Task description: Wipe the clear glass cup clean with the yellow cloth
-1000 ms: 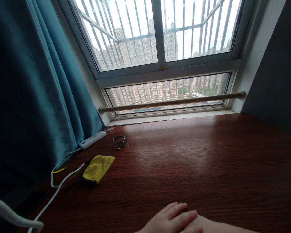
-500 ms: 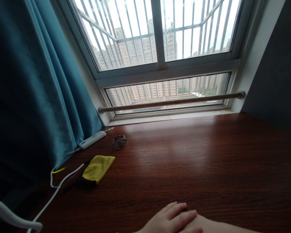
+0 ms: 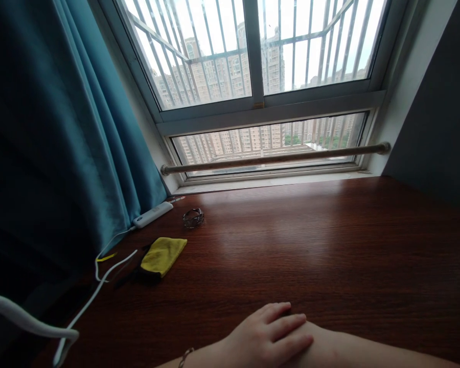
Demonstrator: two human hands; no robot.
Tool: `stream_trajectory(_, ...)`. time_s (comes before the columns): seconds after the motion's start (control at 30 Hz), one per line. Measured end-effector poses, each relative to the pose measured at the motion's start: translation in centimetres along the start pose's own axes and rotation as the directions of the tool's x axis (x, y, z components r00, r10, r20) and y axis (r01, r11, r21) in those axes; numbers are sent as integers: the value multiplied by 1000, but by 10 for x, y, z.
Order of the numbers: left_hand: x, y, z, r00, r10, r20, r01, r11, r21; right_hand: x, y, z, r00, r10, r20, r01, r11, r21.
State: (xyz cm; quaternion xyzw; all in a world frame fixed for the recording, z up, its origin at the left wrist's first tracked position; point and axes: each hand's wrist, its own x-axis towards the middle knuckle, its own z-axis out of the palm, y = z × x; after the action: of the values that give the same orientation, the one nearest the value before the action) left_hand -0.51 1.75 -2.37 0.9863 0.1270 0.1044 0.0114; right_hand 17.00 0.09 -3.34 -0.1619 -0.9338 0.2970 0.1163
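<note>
My left hand [image 3: 268, 332] lies flat at the bottom edge of the view, fingers stretched out and slightly apart, holding nothing. It rests on top of my right hand [image 3: 327, 347], whose fingers are hidden beneath it; only its back and the forearm running off to the right show. A thin bracelet [image 3: 184, 356] sits on my left wrist. Both hands rest on a dark wooden tabletop [image 3: 310, 245].
A yellow cloth [image 3: 163, 254] lies at the left on a dark object. Behind it are a small shiny ring-shaped object [image 3: 193, 217] and a white device [image 3: 153, 214] with a white cable [image 3: 99, 283]. A teal curtain [image 3: 61, 153] hangs left; a rod [image 3: 272, 158] crosses the barred window.
The view has shifted slightly, so more of my hands and forearms shows and the bracelet appears. The hands stay stacked in the same place.
</note>
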Motion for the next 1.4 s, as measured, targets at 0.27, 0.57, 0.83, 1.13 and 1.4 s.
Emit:
stream_trajectory(0.27, 7, 12, -30, 984, -99, 150, 131, 967, -219, 3, 4, 0, 994, 56, 96, -55, 998, -13)
stream_trajectory(0.57, -22, 17, -55, 897, -392, 206, 414, 907, -76, 6, 0, -10, 984, -179, -1, 179, 984, 28)
stream_trajectory(0.83, -125, -57, -48, 604, -792, -86, 768, 550, 326, 1, 0, -12, 980, -200, -4, 200, 978, 58)
stream_trajectory(1.13, -170, -95, -47, 284, -941, -182, 856, 164, 490, 1, 2, -11, 976, -216, -16, 216, 976, 31)
stream_trajectory(1.4, -159, -116, -51, 157, -985, -71, 819, 89, 567, 1, 0, -13, 977, -211, -7, 211, 977, 32)
